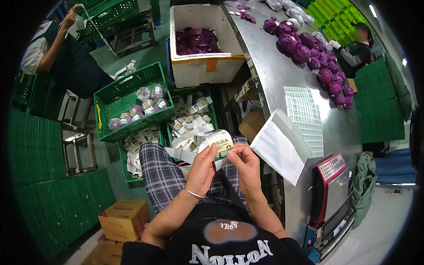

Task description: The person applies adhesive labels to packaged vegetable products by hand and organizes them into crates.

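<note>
Over my lap, a printed label (218, 140) with green and white areas is held between both hands. My left hand (202, 170) pinches its lower left part between thumb and fingers. On its lower right corner, the thumb and fingertips of my right hand (246, 162) grip the edge. A pale backing strip (181, 154) trails off to the left, beside a green crate (215, 121) heaped with label strips. Behind it, a tilted green crate (116, 99) holds several red cabbages (136, 112) in net wrap, some bearing labels.
A foam box (202, 71) holds purple leaves. On the steel table (271, 73) are loose red cabbages (301, 53), label sheets (306, 116), a white bag (281, 142) and a weighing scale (331, 188). Two people (356, 53) stand nearby. Cardboard boxes (124, 220) sit at lower left.
</note>
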Available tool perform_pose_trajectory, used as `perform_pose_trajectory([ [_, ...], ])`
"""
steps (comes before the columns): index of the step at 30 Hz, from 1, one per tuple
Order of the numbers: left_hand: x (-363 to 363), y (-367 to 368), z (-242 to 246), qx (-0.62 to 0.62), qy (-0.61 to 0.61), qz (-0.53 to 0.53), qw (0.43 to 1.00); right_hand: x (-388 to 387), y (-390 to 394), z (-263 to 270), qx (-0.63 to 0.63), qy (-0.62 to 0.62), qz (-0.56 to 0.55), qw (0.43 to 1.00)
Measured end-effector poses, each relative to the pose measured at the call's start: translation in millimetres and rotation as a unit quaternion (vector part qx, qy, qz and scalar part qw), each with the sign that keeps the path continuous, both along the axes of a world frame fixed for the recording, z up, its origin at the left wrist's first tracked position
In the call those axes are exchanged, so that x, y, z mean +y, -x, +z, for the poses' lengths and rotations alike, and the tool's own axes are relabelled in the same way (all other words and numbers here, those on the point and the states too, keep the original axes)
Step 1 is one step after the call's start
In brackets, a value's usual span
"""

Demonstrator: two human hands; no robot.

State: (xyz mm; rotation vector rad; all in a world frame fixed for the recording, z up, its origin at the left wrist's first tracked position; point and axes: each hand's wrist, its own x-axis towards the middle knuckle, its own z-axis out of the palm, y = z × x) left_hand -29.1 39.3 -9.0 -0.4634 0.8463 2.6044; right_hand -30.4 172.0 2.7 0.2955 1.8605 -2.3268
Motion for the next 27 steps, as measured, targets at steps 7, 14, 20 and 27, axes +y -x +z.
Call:
perform_pose_trajectory([
  [7, 8.2, 0.8, -3.7, 0.015, 0.017, -0.01, 1.0, 5.7, 0.8, -1.1, 0.021, -0.08, 0.009, 0.997],
  [14, 11.2, -2.9, -8.8, -0.005, 0.035, -0.017, 0.999, 1.9, -1.9, -9.7, 0.098, -0.197, -0.021, 0.975],
  [20, 11.5, -9.3, -3.5, 0.052, 0.126, -0.009, 0.991, -9.9, -6.9, -7.9, 0.223, -0.395, -0.035, 0.891],
  [27, 7.1, -14.1, -25.2, 0.143, 0.402, -0.026, 0.904, -17.1, -4.9, -15.1, 0.157, -0.167, -0.119, 0.966],
])
